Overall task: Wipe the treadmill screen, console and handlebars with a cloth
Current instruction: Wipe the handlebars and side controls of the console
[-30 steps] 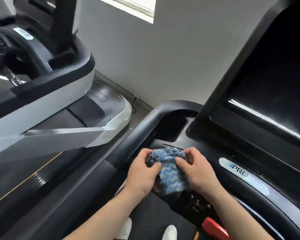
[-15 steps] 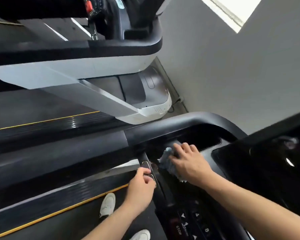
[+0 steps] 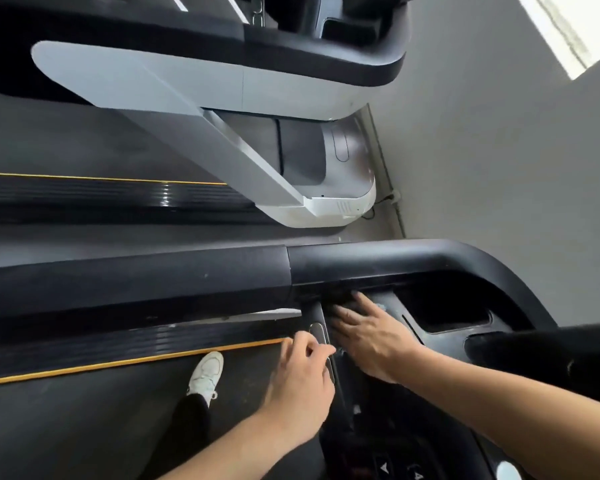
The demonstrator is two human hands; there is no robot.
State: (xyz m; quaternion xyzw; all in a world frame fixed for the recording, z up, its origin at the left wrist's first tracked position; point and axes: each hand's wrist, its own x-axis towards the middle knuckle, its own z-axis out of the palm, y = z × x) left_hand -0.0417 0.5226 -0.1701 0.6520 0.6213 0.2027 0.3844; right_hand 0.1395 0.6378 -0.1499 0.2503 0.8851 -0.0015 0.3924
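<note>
Right hand point(image 3: 364, 337) lies flat, fingers spread, palm down on the console point(image 3: 440, 341) near its left end, pressing the cloth point(image 3: 381, 306) under it. Cloth almost fully hidden, only a small pale blue bit peeks out past the fingers, just beside the dark cup recess point(image 3: 444, 313). Left hand point(image 3: 300, 372) is curled, thumb and fingers pinched on the short grip bar with the metal sensor plate point(image 3: 318, 334); it carries no cloth, looks like bracing. Long padded handlebar point(image 3: 136, 275) runs to the left, untouched by either hand. Screen edge point(image 3: 551, 344) barely in view at right. A white shoe point(image 3: 207, 374) stands on the belt point(image 3: 84, 427) below.

Handling, as a guess: cloth is light, soft, limp, bunches easily, so a flat palm over the middle keeps it spread and moving with the hand; pinching a corner would let it drag and fold. Glossy console plastic is probably slick, cloth should slide freely. Recess edges and button area may snag it or need fingertip pressure. Padded bar is better wiped with the cloth wrapped round it
</note>
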